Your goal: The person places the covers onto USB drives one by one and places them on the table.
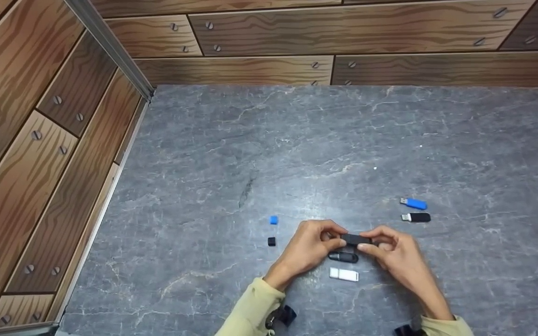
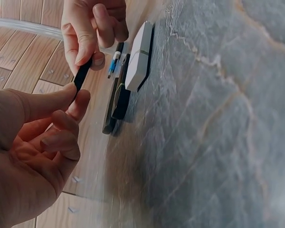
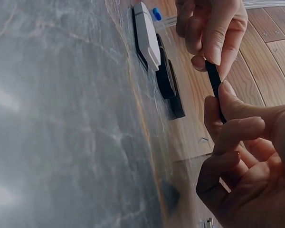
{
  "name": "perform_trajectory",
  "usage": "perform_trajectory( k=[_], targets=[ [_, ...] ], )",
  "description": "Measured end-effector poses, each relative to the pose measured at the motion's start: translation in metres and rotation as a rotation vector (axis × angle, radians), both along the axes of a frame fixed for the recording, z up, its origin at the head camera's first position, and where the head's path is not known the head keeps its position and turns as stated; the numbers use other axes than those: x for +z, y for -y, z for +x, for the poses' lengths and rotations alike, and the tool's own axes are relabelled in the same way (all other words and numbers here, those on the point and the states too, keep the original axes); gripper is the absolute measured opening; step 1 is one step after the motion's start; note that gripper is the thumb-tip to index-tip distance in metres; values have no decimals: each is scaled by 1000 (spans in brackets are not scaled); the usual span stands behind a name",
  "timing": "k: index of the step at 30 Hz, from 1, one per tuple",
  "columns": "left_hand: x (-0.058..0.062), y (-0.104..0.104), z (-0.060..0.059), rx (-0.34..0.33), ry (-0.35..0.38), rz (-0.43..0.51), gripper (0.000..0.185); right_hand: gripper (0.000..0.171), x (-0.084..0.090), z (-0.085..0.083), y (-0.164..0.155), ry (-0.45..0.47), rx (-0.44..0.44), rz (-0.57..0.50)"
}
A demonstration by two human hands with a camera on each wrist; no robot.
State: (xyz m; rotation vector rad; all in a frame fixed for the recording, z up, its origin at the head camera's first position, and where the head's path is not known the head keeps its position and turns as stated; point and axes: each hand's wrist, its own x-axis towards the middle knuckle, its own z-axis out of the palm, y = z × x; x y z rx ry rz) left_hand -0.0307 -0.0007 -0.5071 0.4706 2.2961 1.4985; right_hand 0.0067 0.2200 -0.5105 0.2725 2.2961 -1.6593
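Note:
A black USB stick is held at both ends above the grey marbled table. My left hand pinches its left end between thumb and fingers. At the other end, my right hand pinches it the same way. In the left wrist view the stick spans the two sets of fingertips. Just below the hands in the head view lies another black USB stick, capped and glossy. A white USB stick lies nearest to me, in line with it.
To the right lie an uncapped blue USB stick and an uncapped black one, their metal plugs facing left. Left of my hands sit a small blue cap and a black cap. Wood-patterned panels border the table.

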Motion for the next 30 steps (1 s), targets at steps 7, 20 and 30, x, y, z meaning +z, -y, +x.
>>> perform_trajectory(
  k=[7, 20, 30],
  targets=[
    [2, -2, -1, 4, 11, 7, 18, 32, -1, -1, 1, -5, -25, -42],
    [2, 5, -9, -13, 13, -10, 21, 32, 5, -8, 5, -31, 3, -5],
    [0, 9, -15, -8, -68, -53, 21, 35, 7, -14, 0, -118, 144, 62]
  ],
)
